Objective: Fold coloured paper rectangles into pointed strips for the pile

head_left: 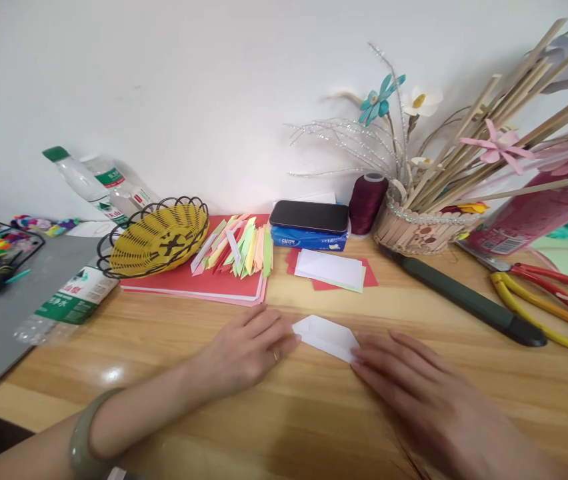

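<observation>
A small white folded paper (327, 337) lies on the wooden table in front of me, with slanted corners folded in at its ends. At its left end, my left hand (254, 343) has the corner pinched between thumb and fingers; a ring and a bangle are on this hand and wrist. My right hand (414, 380) grips the right corner, its fingers close together. Just behind the paper is a small stack of white sheets (331, 268), with red and green sheets under it. Folded colored paper strips (241, 247) are heaped on a red paper sheet (199, 287) to the left.
A phone (309, 215) rests on a blue tissue pack (308, 238) beside a dark red thread spool (368, 203). To the right are a green-black cutter-like tool (464, 297), scissors (549, 287) and a flower basket (414, 227). Leftward are a yellow basket (159, 240) and plastic bottles (71, 303).
</observation>
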Demonstrator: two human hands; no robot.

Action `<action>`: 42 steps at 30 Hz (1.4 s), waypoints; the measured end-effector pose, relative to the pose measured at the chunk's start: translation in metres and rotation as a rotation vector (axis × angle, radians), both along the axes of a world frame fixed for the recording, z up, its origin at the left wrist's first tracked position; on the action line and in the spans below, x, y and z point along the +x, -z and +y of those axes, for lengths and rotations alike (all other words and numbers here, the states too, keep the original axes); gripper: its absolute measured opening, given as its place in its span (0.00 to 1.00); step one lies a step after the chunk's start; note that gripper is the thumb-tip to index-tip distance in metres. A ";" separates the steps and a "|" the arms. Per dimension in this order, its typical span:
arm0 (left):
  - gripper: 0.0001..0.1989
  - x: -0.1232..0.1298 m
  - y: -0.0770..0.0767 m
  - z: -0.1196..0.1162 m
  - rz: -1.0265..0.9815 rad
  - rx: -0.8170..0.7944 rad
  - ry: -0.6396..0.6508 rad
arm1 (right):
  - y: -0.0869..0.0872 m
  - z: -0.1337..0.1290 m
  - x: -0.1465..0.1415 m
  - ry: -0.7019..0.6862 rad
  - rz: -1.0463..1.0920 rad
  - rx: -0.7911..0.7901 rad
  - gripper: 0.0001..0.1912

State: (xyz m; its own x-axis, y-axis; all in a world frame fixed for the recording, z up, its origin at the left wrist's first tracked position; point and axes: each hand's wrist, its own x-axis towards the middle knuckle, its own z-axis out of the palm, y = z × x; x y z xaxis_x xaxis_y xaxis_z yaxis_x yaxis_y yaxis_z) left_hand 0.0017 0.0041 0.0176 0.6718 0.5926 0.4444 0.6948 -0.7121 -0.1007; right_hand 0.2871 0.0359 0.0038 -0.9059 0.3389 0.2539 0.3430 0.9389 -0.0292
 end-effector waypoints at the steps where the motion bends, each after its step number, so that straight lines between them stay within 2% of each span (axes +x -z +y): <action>1: 0.09 0.003 0.001 0.001 0.006 -0.014 -0.025 | -0.001 -0.005 -0.004 -0.028 0.013 0.013 0.25; 3: 0.08 0.010 0.003 0.003 0.014 -0.075 -0.090 | -0.003 -0.015 -0.015 -0.081 0.087 0.005 0.22; 6: 0.15 0.024 0.003 0.005 -0.005 -0.211 -0.164 | -0.006 -0.024 -0.031 -0.192 0.105 -0.032 0.17; 8: 0.18 0.031 0.003 0.009 0.005 -0.269 -0.161 | -0.009 -0.024 -0.037 -0.250 0.110 -0.115 0.16; 9: 0.19 0.032 0.004 0.012 0.015 -0.289 -0.150 | -0.011 -0.021 -0.037 -0.240 0.134 -0.168 0.16; 11: 0.20 0.032 0.006 0.020 0.029 -0.308 -0.120 | -0.013 -0.012 -0.035 -0.117 0.216 -0.255 0.17; 13: 0.20 0.029 0.009 0.030 0.032 -0.304 -0.087 | -0.012 0.002 -0.032 0.087 0.268 -0.248 0.17; 14: 0.19 0.027 0.010 0.035 0.029 -0.298 -0.072 | -0.012 0.010 -0.030 0.133 0.278 -0.225 0.17; 18: 0.16 0.020 0.012 0.045 -0.103 -0.221 -0.031 | -0.009 0.029 -0.029 0.071 0.157 -0.130 0.13; 22: 0.07 0.014 0.009 0.033 -0.258 -0.175 0.020 | -0.012 0.029 -0.027 0.015 0.109 -0.034 0.14; 25: 0.07 0.010 0.006 0.021 -0.193 -0.152 0.047 | -0.013 0.026 -0.024 0.007 0.121 0.071 0.17; 27: 0.07 0.009 0.003 0.016 -0.136 -0.105 0.052 | -0.011 0.027 -0.023 0.013 0.090 0.087 0.18; 32: 0.06 0.014 -0.001 0.012 0.009 0.010 0.080 | -0.004 0.034 -0.027 0.029 0.002 -0.040 0.14; 36: 0.05 0.023 0.002 0.007 0.055 0.082 0.042 | -0.005 0.036 -0.028 0.015 0.030 -0.049 0.13; 39: 0.06 0.028 0.006 0.004 -0.025 0.069 -0.020 | -0.009 0.037 -0.028 -0.005 0.081 -0.105 0.12; 42: 0.08 0.031 0.007 0.003 -0.191 -0.042 -0.121 | -0.012 0.040 -0.026 0.001 0.106 -0.207 0.11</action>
State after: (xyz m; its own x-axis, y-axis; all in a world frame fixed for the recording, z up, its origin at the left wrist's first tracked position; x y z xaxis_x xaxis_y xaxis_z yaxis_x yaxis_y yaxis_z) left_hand 0.0326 0.0069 0.0106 0.5010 0.6844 0.5297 0.7787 -0.6236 0.0692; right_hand 0.2611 0.0762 0.0156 -0.8776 0.3945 0.2724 0.3288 0.9088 -0.2567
